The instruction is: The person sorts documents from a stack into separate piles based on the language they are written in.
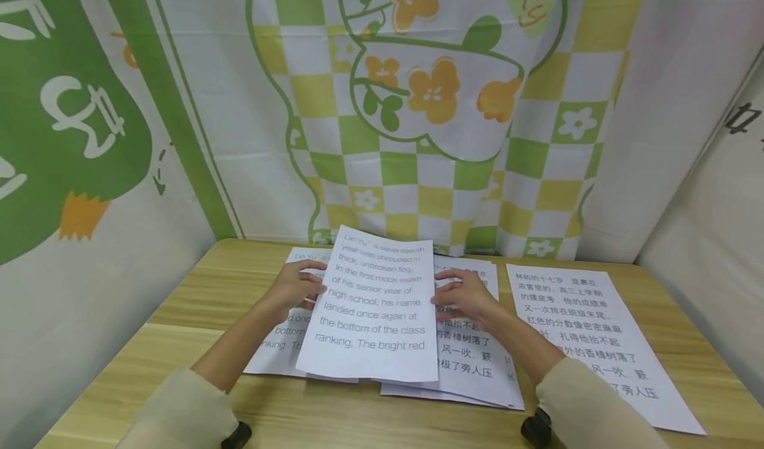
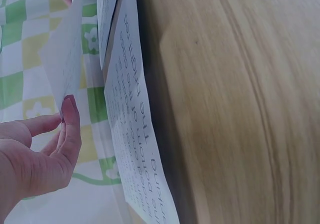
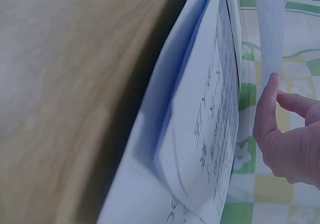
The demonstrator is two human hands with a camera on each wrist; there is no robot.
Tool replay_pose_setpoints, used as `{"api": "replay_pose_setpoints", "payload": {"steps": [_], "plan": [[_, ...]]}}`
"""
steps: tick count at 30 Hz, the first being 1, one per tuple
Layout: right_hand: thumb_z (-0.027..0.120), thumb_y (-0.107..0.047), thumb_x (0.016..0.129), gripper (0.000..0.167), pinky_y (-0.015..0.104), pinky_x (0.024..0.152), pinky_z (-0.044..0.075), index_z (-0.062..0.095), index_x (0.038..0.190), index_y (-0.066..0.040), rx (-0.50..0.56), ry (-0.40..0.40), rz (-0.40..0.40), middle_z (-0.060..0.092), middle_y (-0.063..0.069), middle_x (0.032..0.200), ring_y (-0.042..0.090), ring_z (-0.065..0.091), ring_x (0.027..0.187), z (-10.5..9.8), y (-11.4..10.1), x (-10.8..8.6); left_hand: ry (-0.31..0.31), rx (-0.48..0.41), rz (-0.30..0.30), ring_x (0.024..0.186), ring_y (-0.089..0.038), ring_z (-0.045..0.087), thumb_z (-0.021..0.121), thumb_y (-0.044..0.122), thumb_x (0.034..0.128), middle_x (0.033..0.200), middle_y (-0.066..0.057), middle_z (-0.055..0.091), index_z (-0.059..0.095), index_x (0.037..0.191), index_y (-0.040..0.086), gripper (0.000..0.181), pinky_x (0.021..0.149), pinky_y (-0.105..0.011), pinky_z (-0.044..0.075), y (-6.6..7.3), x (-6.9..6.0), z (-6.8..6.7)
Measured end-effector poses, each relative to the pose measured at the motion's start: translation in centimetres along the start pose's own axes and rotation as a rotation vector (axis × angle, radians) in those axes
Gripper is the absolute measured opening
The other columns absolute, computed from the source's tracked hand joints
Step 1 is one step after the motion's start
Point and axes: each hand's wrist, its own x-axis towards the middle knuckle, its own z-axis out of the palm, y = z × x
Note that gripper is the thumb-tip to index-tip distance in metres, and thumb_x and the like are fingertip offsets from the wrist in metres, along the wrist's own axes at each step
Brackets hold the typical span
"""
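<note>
Both hands hold up a sheet of paper (image 1: 376, 303) printed with large English text, tilted above the table. My left hand (image 1: 296, 286) pinches its left edge between thumb and fingers, as the left wrist view shows with the hand (image 2: 45, 154) at the sheet's edge (image 2: 67, 59). On the opposite edge my right hand (image 1: 465, 294) pinches it too; the right wrist view has that hand (image 3: 290, 134) gripping the raised paper (image 3: 271, 34). Beneath lie a sheet with English text (image 1: 274, 343) at left and overlapping sheets with Chinese text (image 1: 471, 369) in the middle.
Another sheet with Chinese text (image 1: 597, 343) lies apart on the right of the wooden table (image 1: 322, 416). A curtain with a green and yellow checked print (image 1: 430, 190) hangs behind the table's back edge. White cloth walls stand on both sides.
</note>
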Motion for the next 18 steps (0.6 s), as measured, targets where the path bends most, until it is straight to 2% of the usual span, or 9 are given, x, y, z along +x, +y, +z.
{"api": "replay_pose_setpoints", "payload": {"steps": [9, 18], "plan": [[0.068, 0.014, 0.089, 0.057, 0.040, 0.077, 0.066, 0.051, 0.142, 0.005, 0.025, 0.000, 0.015, 0.066, 0.019, 0.107, 0.023, 0.072, 0.083, 2.3, 0.1, 1.6, 0.009, 0.009, -0.006, 0.075, -0.018, 0.066, 0.062, -0.006, 0.0955, 0.102, -0.015, 0.068, 0.051, 0.145, -0.004, 0.051, 0.063, -0.028, 0.061, -0.9, -0.3, -1.5], [0.069, 0.015, 0.086, 0.058, 0.039, 0.074, 0.066, 0.052, 0.140, 0.005, 0.032, -0.026, 0.008, 0.066, 0.022, 0.108, 0.027, 0.073, 0.083, 4.8, 0.2, 2.2, 0.030, 0.005, -0.016, 0.076, -0.015, 0.063, 0.060, -0.005, 0.0962, 0.101, -0.011, 0.066, 0.050, 0.146, -0.004, 0.051, 0.064, -0.027, 0.058, -2.0, -0.5, -3.5]]}}
